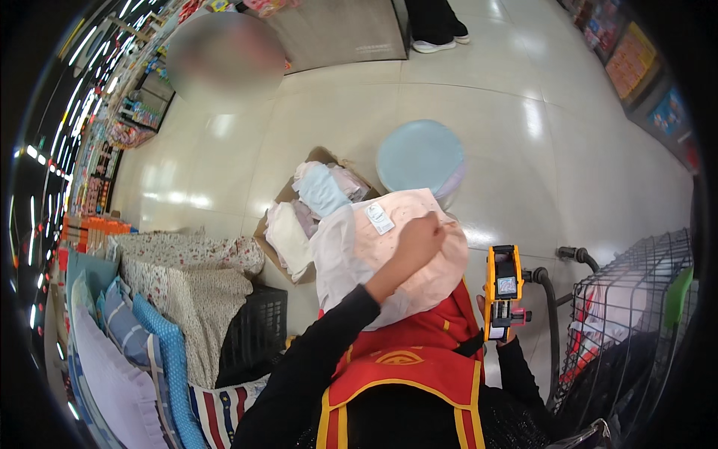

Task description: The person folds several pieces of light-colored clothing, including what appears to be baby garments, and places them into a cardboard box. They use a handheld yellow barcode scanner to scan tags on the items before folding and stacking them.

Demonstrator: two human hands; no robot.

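A pale pink garment [392, 247], its whitish side sheer, is spread over the lap of the red apron [404, 356] with yellow trim. A white hang tag [380, 218] bearing writing lies on its upper part. My left hand [422, 238] is curled closed on the garment's right portion, the fingertips hidden beneath. Off to the right, my right hand [507, 331] grips a yellow and black price labelling gun [505, 292], which mostly covers the fingers. Just beyond the garment, a cardboard box [269, 247] holds folded white, light blue and pale pink clothes [322, 191].
A round light-blue stool [420, 157] stands ahead. At right is a wire cart [628, 314] with black handles or wheels nearby. Left are a black plastic crate [261, 320], floral fabric [185, 280] and pillows [129, 325]. A person's legs [437, 25] appear at the top.
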